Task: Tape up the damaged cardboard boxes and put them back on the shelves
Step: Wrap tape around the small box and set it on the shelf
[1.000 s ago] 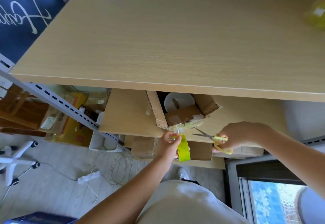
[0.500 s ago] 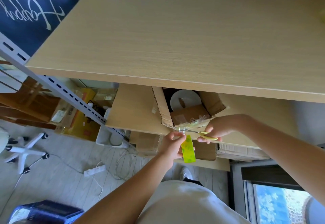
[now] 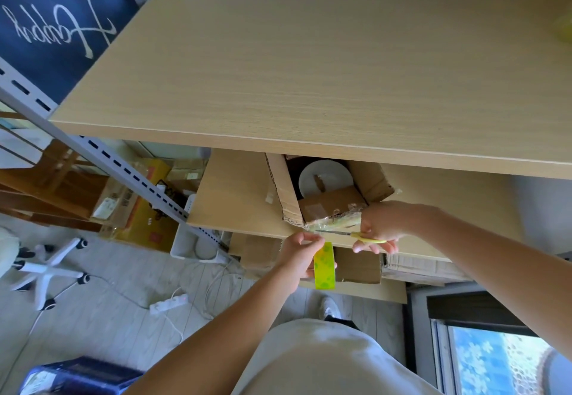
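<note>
An open cardboard box (image 3: 331, 196) sits on the second shelf (image 3: 235, 196) of a rack, partly tucked under the wide top shelf (image 3: 309, 69), with its flaps standing up and a white plate (image 3: 325, 177) visible inside. The box's near edge reaches the front edge of that shelf, and crinkled clear tape (image 3: 335, 222) is stuck along this near edge. The left hand (image 3: 301, 255) is just below the box's near left corner, thumb and forefinger pinching the free end of the tape, while the green-printed tape roll (image 3: 324, 266) hangs on edge from the same hand against the palm and lower fingers. The right hand (image 3: 382, 227) comes in from the right, fingers curled through the yellow handles of a pair of scissors (image 3: 349, 234); the thin blades point left toward the left hand and lie along the stretch of tape between roll and box (whether the blades are parted or closed is too fine to tell). Below the second shelf, more cardboard boxes (image 3: 356, 266) rest on a lower shelf. On the pale wooden floor to the left lie a white power strip (image 3: 168, 302) with its cord and the white wheeled base of a chair (image 3: 46, 270). A dark sign with white script (image 3: 55, 29) hangs at far left, behind the grey slotted upright (image 3: 102, 153) of the rack.
</note>
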The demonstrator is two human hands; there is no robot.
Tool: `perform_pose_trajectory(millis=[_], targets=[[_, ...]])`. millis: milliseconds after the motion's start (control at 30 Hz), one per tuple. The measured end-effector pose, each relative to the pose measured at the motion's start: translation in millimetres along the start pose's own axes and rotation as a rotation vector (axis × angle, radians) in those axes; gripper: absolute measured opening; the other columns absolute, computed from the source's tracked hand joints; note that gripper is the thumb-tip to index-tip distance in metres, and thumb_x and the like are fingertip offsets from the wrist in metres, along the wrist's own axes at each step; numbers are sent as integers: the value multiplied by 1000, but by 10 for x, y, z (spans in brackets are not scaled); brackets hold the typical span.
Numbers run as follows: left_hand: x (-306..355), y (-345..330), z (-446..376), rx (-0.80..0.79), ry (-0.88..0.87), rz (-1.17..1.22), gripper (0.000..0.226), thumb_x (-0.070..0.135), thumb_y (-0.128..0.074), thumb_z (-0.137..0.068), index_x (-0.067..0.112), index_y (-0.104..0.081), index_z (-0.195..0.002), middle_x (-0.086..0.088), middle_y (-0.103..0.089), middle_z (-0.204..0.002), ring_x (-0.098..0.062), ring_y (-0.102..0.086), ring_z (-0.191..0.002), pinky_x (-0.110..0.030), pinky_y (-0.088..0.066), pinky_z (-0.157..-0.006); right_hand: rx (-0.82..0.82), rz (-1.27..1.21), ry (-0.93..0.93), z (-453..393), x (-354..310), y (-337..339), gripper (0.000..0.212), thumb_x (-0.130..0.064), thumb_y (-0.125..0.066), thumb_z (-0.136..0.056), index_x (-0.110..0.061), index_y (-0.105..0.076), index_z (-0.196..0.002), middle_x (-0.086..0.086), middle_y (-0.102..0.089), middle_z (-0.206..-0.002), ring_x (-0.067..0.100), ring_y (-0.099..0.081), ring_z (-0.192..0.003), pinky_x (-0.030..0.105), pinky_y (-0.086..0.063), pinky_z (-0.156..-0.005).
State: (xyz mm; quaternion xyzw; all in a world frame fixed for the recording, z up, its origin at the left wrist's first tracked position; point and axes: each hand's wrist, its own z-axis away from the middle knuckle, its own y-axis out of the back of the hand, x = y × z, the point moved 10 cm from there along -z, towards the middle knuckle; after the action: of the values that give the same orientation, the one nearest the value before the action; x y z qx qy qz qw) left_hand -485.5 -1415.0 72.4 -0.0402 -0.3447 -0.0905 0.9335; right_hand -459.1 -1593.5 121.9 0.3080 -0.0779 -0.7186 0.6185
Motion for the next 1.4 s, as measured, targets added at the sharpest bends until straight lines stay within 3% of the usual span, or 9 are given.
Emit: perform_pose_trajectory(millis=[167, 400, 633, 767, 867, 967, 1100, 1200, 1400], targets=[[-194, 142, 3, 68, 40, -138, 14, 27, -72, -91, 16, -64, -95, -18, -71, -109, -38, -70, -100, -56, -58, -84, -16, -27, -44, 23, 4, -4, 59, -70, -63, -79, -12, -74, -85, 2, -75, -70, 11, -71, -62, 23, -53, -71], [-266, 163, -10, 86, 45, -193, 43, 56, -75, -80, 19, -61, -97, -11, -71, -101, -28, -73, -89, -49, -61, -78, 4, 199, -199, 187, 318, -52, 59, -80, -61, -69, -24, -68, -88, -9, -74, -67, 4, -67, -73, 25, -49, -77], [225, 164, -77, 165, -120, -514, 81, 94, -42, -68, 15, -55, -77, -2, -57, -75, -18, -61, -69, -39, -59, -68, 155, 211, -462, 502, 1032, -55, 54, -71, -51, -86, -18, -64, -86, -7, -72, -72, 2, -69, -56, 24, -55, -71], [343, 150, -134, 210, -235, -631, 63, 76, -48, -85, 18, -39, -62, -2, -45, -61, -23, -53, -61, -32, -40, -61, 202, -76, -545, 539, 1296, -141, 44, -51, -43, -101, -13, -66, -100, -1, -64, -83, 9, -69, -70, 21, -49, -78], [271, 176, -192, 207, -229, -568, 51, 59, -51, -95, 14, -49, -71, -7, -47, -66, -24, -51, -63, -31, -40, -60, 223, -272, -582, 531, 1435, -232, 44, -36, -39, -106, -2, -59, -126, -1, -55, -79, 9, -53, -64, 19, -43, -63], [125, 145, -187, 146, -153, -496, 39, 48, -54, -98, 10, -63, -91, -3, -59, -75, -18, -56, -61, -27, -48, -55, 209, -397, -605, 508, 1479, -313, 32, -24, -46, -103, -2, -52, -125, 5, -62, -95, 15, -64, -76, 24, -57, -66], [-117, 17, -111, 9, -3, -329, 27, 43, -58, -97, 18, -67, -99, -16, -71, -106, -33, -70, -96, -49, -59, -85, 452, -77, -669, 503, 1377, -72, 21, -13, -50, -99, -4, -55, -117, 4, -61, -91, 18, -65, -78, 28, -57, -66], [-163, -3, -31, -2, 44, -264, 26, 42, -54, -98, 21, -68, -94, -18, -72, -107, -32, -72, -97, -51, -60, -82, 571, 108, -702, 478, 1262, 7, 14, -14, -49, -99, -10, -59, -107, -2, -55, -76, 14, -56, -66, 25, -45, -53], [-143, -75, 48, -46, 65, -178, 21, 37, -56, -95, 19, -68, -95, -8, -73, -91, -25, -73, -86, -42, -63, -73, 591, 91, -684, 406, 1212, 20, 13, -19, -51, -100, -13, -63, -99, -1, -58, -77, 18, -64, -76, 29, -58, -65]])
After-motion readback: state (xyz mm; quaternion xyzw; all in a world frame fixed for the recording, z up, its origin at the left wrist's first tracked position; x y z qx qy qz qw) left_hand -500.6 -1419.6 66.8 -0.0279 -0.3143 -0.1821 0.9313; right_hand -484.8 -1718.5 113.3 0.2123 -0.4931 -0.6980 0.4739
